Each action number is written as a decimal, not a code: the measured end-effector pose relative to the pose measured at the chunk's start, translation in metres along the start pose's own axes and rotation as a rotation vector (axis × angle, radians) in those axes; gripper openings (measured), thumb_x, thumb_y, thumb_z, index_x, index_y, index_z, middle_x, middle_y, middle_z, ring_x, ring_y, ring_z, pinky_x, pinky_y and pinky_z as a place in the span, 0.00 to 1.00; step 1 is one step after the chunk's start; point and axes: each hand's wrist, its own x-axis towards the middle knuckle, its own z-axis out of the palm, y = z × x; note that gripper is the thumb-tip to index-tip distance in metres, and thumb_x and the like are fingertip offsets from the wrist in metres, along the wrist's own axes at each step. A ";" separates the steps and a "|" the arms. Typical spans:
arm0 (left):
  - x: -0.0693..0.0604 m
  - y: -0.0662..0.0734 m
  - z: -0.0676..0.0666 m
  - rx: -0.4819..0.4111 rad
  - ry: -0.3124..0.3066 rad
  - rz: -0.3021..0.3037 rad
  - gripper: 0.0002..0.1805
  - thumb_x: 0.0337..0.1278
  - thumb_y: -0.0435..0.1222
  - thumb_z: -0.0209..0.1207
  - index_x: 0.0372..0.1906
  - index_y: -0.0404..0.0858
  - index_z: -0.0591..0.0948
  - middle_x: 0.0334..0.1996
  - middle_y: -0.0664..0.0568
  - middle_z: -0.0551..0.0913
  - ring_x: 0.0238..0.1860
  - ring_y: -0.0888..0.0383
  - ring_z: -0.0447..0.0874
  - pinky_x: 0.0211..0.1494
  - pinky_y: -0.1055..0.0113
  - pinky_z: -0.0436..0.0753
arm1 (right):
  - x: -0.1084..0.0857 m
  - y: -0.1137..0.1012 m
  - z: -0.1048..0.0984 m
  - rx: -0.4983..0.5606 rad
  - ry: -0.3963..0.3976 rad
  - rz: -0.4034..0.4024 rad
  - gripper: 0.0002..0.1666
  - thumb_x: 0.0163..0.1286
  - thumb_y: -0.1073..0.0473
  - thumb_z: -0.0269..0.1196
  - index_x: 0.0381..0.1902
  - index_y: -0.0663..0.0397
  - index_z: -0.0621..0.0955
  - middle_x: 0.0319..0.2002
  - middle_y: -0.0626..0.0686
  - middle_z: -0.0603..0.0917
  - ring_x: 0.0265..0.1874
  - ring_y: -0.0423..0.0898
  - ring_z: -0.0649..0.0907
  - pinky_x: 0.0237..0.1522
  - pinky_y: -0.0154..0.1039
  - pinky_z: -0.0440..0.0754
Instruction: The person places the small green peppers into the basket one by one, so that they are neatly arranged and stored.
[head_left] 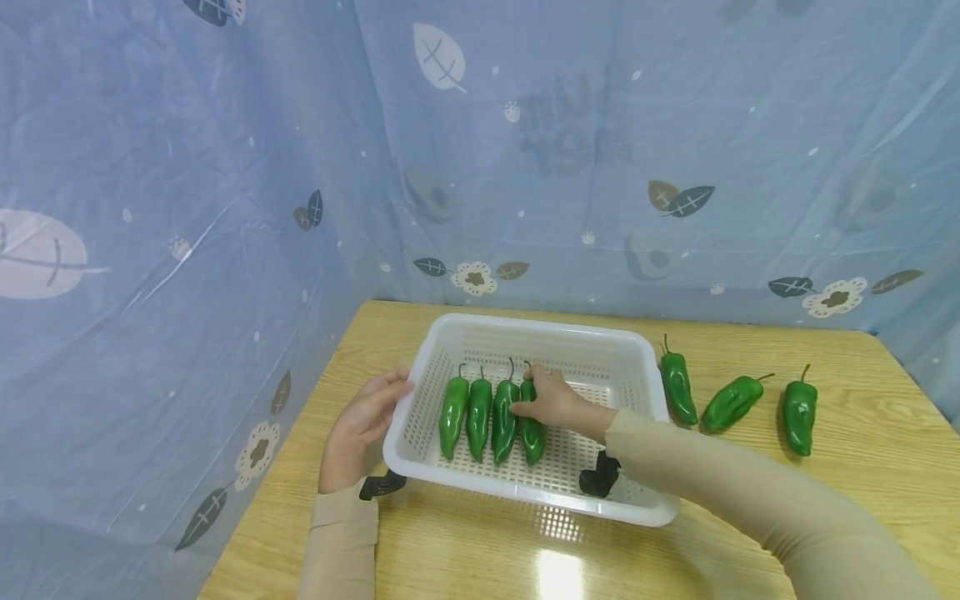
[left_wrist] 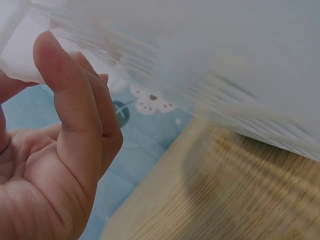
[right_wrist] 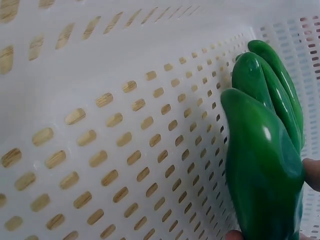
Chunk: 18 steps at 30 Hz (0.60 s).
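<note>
A white plastic basket [head_left: 517,492] with slotted walls stands on the table. My left hand [head_left: 367,421] grips its left rim, and in the left wrist view the curled fingers of the left hand [left_wrist: 75,110] show beside the pale wall. Inside the basket, several long green peppers lie side by side, stems toward the back. My right hand [head_left: 551,398] reaches in and holds the rightmost green pepper [head_left: 533,437] of that row. Close up in the right wrist view, this pepper [right_wrist: 262,160] is between the thumb and fingers, beside the others.
To the right of the basket, three more green peppers lie on the wooden table [head_left: 450,550]: one near the rim [head_left: 678,387], one slanted [head_left: 732,404], one farther right [head_left: 799,417]. A blue patterned curtain [head_left: 525,167] hangs behind and at the left.
</note>
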 end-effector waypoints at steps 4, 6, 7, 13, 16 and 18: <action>-0.001 0.003 0.003 0.021 0.018 -0.014 0.15 0.69 0.26 0.41 0.56 0.21 0.63 0.42 0.48 0.84 0.44 0.54 0.85 0.48 0.60 0.85 | -0.001 0.000 0.000 -0.010 -0.003 0.008 0.41 0.61 0.49 0.67 0.64 0.64 0.63 0.60 0.75 0.64 0.54 0.62 0.75 0.48 0.49 0.83; -0.001 0.003 0.003 0.027 0.023 -0.018 0.16 0.69 0.26 0.41 0.57 0.20 0.62 0.43 0.48 0.84 0.44 0.54 0.85 0.48 0.60 0.85 | -0.001 -0.001 0.000 -0.014 -0.006 0.009 0.42 0.61 0.49 0.66 0.64 0.64 0.63 0.61 0.76 0.63 0.55 0.64 0.74 0.50 0.52 0.82; -0.001 0.003 0.003 0.028 0.024 -0.019 0.17 0.69 0.26 0.41 0.57 0.20 0.62 0.43 0.48 0.84 0.45 0.54 0.85 0.48 0.60 0.84 | -0.001 -0.001 0.000 -0.014 -0.008 0.012 0.43 0.61 0.48 0.66 0.65 0.64 0.63 0.62 0.77 0.62 0.56 0.65 0.74 0.51 0.54 0.81; -0.001 0.003 0.002 0.032 0.025 -0.019 0.17 0.69 0.26 0.42 0.57 0.19 0.62 0.42 0.47 0.83 0.44 0.54 0.85 0.48 0.60 0.85 | -0.002 -0.003 0.002 0.007 -0.025 0.032 0.44 0.61 0.48 0.66 0.67 0.64 0.61 0.65 0.78 0.57 0.59 0.68 0.70 0.57 0.59 0.76; -0.001 0.003 0.002 0.028 0.025 -0.020 0.18 0.69 0.26 0.42 0.57 0.18 0.61 0.42 0.47 0.83 0.44 0.54 0.85 0.48 0.61 0.85 | -0.001 -0.003 0.004 0.007 -0.032 0.037 0.45 0.61 0.48 0.66 0.68 0.64 0.60 0.65 0.78 0.56 0.60 0.69 0.69 0.57 0.59 0.76; -0.001 0.003 0.002 0.024 0.025 -0.023 0.18 0.69 0.26 0.42 0.58 0.18 0.61 0.42 0.47 0.83 0.44 0.54 0.85 0.48 0.61 0.85 | -0.001 -0.004 0.004 0.000 -0.034 0.038 0.46 0.61 0.48 0.66 0.68 0.64 0.60 0.65 0.78 0.56 0.61 0.69 0.68 0.57 0.59 0.76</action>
